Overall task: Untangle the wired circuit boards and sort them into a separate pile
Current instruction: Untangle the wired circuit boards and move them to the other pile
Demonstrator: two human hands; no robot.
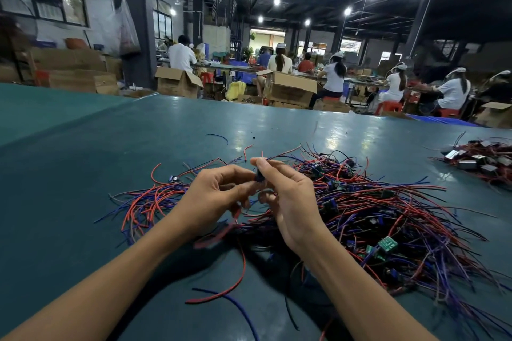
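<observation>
A big tangled heap of small green circuit boards with red, blue and black wires [368, 207] spreads over the green table [83, 174], mostly to the right of my hands. A looser bunch of wires [149, 199] lies to the left. My right hand [288, 199] pinches a small dark circuit board [259, 176] between thumb and fingers above the heap. My left hand [213, 196] meets it from the left, fingers curled at the same board and its wires. Red and blue wires [232, 285] hang down from the held board toward me.
A separate pile of boards with silvery parts [482, 163] lies at the far right of the table. Stray wire ends and small black bits dot the tabletop further back. Beyond the table's far edge sit cardboard boxes [288, 88] and several seated workers.
</observation>
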